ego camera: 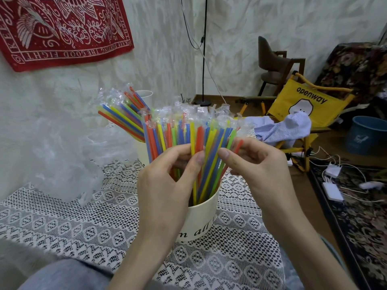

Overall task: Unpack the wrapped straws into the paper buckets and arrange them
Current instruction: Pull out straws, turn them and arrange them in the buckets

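1. Two paper buckets hold straws already; judged status: unpacking mostly done, arranging in progress.
2. Near bucket (201,222): wrapped straws (188,135) stand upright, fanned out.
3. Far bucket (140,149), at 11 o'clock of it: straws lean toward 10 o'clock.
4. Left hand (167,181) pinches a yellow straw.
5. Right hand (251,164) pinches the neighbouring straws.
6. Empty plastic bag (62,160) lies at 9 o'clock.

A white lace tablecloth (88,225) spreads beneath the hands. Up and to their left a red patterned wall hanging (62,28) is pinned to the wall. Beyond their right stands a yellow folding chair (303,103) with a striped cloth (282,128) draped over it, a brown chair (272,63) behind, a blue bin (366,135) further right.
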